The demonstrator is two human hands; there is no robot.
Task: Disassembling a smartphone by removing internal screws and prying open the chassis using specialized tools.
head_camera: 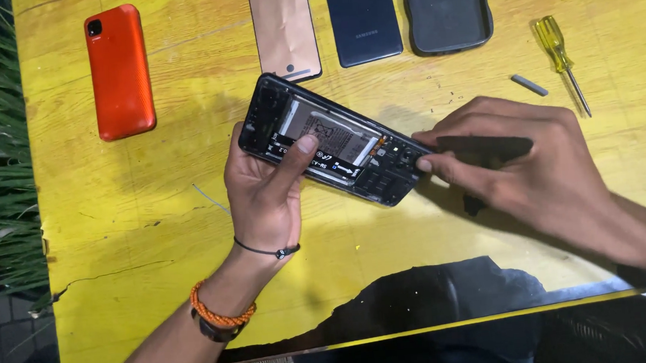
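The left hand [266, 190] cradles an opened phone [331, 138] with its back cover off, held tilted just above the yellow table [113, 244]; the thumb presses on the exposed battery while the other fingers wrap underneath, hidden by the phone's frame. The right hand [525, 165] pinches a dark flat tool [482, 148] between thumb and fingers, its tip meeting the phone's lower end — the exact point of contact is too small to make out, and the rest of the tool is covered by the fingers. Along the far edge lie an orange phone [120, 71], a copper-coloured back panel [284, 27], a dark blue phone [361, 15] and a black case [446, 7], the last three cut off by the top of the view. A yellow-handled screwdriver [559, 59] and a small grey bit [529, 84] lie near the right hand. At the table's near edge a dark glossy sheet [439, 295] reflects blurred shapes — what it is cannot be told.
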